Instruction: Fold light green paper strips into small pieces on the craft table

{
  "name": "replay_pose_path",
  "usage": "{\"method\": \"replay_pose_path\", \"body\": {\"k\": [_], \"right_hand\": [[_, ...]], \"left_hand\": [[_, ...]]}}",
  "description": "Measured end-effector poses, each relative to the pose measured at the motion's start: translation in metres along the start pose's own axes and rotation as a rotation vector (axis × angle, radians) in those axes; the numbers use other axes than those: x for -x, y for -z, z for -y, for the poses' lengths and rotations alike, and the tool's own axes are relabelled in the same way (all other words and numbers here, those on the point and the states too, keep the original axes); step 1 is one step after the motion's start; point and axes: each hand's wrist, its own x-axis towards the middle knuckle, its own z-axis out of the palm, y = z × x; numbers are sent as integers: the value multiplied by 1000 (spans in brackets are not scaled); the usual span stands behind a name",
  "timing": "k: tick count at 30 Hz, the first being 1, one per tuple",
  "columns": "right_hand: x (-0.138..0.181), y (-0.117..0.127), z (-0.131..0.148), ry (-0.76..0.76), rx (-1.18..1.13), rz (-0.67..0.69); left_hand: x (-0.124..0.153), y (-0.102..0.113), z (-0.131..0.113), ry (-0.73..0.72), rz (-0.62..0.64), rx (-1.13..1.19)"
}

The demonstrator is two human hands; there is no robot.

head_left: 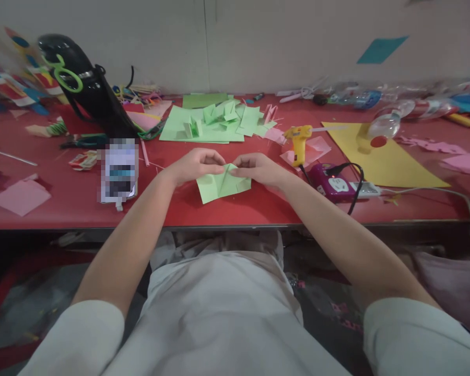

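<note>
A light green sheet of paper (219,187), partly folded, lies on the red table (235,209) just in front of me. My left hand (196,163) pinches its upper left edge with curled fingers. My right hand (258,168) presses and pinches the upper right part, where a fold rises. The two hands almost meet above the paper's middle.
A pile of green paper pieces (211,122) lies behind. A yellow glue gun (300,142), a purple power strip (335,185) with cables, a yellow sheet (391,156), a plastic bottle (387,122), a phone (119,169), a black bag (90,89) and pink paper (21,196) surround it.
</note>
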Motion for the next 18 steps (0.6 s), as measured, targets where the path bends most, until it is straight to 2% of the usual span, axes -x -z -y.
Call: {"method": "replay_pose_path", "body": {"k": [4,8,12,18], "right_hand": [[4,-1,-9,33,53,7],[7,-2,-12,86,62,1],[8,-9,-13,134,28,-69],[7,-17,-14,171,70,-150]], "left_hand": [[0,-7,3,46,76,47],[2,-10,9,23,64,87],[7,-9,10,3,59,115],[8,-13,9,-46,17,49]]}}
